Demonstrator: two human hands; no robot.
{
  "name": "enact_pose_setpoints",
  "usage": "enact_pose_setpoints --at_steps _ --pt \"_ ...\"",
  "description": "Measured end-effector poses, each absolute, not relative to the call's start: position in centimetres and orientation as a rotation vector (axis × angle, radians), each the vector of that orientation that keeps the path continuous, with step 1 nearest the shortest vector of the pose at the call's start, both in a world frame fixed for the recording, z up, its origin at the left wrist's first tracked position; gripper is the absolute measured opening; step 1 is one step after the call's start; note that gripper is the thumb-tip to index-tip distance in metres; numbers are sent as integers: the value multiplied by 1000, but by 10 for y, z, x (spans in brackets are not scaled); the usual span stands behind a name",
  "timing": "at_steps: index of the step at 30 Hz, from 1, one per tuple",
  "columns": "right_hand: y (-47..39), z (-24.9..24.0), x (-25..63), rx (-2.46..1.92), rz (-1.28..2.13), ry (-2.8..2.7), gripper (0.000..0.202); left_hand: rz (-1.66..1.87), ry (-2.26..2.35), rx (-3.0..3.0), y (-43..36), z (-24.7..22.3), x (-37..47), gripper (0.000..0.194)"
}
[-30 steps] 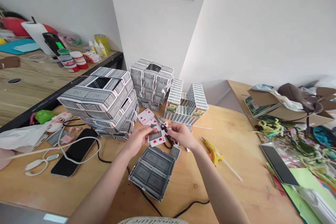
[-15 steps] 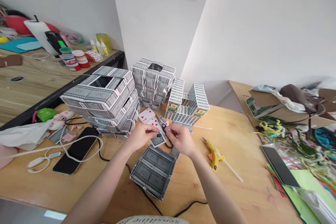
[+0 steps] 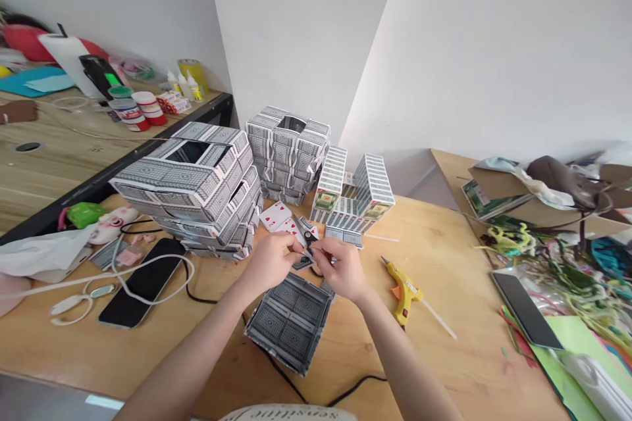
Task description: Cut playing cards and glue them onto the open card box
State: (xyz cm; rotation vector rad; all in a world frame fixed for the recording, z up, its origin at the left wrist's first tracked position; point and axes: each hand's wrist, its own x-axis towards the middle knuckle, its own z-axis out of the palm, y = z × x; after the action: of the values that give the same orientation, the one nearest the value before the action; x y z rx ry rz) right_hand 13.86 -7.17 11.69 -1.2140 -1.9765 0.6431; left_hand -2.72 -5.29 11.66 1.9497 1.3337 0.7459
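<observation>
My left hand [image 3: 276,259] and my right hand [image 3: 340,266] meet fingertip to fingertip, both closed in a pinch. A thin pale strip [image 3: 307,252] shows between them, mostly covered by the fingers. Right below lies a patterned card [image 3: 302,263], partly hidden. Behind the fingers are red heart playing cards [image 3: 276,216] and a pair of scissors [image 3: 310,235] with dark handles. Nearest my wrists, a shallow open box [image 3: 289,322] built of grey patterned cards rests tilted on the wooden table [image 3: 355,348].
Large card-built boxes [image 3: 197,177] stand at left and behind [image 3: 289,151], beside a U-shaped card structure [image 3: 353,200]. A yellow glue gun [image 3: 403,291] lies right. Left is a black phone [image 3: 141,283] with white cables; a dark cord crosses the front.
My hands have drawn closer together, with the left shifting right and covering more of the patterned card. The view has shifted slightly; the other things stay in place.
</observation>
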Motion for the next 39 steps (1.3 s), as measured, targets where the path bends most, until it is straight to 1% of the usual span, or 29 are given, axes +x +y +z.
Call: enact_pose_setpoints --at_steps 5,13,20,24,26,27,29,30,31,34,37,39 --pt "-87 120 138 -1144 539 -2008 21 899 1213 2214 -68 121 -28 18" --pt "-108 109 141 -1074 272 -2156 19 867 1213 2299 -83 118 -30 14" --pt "-115 96 143 -1103 248 -2110 21 836 1269 2365 -91 109 -22 19" --pt "-115 92 146 -1166 404 -1943 20 832 1274 2334 -88 107 -16 18" --pt "-111 90 148 -1236 578 -1779 19 840 1225 2293 -81 108 -16 12" --pt "-107 88 151 -1276 696 -1662 19 842 1201 2262 -76 107 -18 14" --pt "-94 81 159 -1345 944 -1354 21 838 1195 2169 -63 102 -24 33" --pt "-86 75 165 -1366 1068 -1192 24 834 1222 2117 -55 97 -28 40" --pt "-77 69 172 -1382 1136 -1033 25 848 1290 2061 -47 90 -32 41" --pt "-52 51 193 -1382 1239 -737 27 710 1532 1970 -22 62 -40 40" --pt "-35 39 206 -1407 1311 -627 22 522 1593 2094 -2 37 -38 33" --pt "-32 36 208 -1428 1297 -599 27 445 1597 2157 6 29 -32 38"
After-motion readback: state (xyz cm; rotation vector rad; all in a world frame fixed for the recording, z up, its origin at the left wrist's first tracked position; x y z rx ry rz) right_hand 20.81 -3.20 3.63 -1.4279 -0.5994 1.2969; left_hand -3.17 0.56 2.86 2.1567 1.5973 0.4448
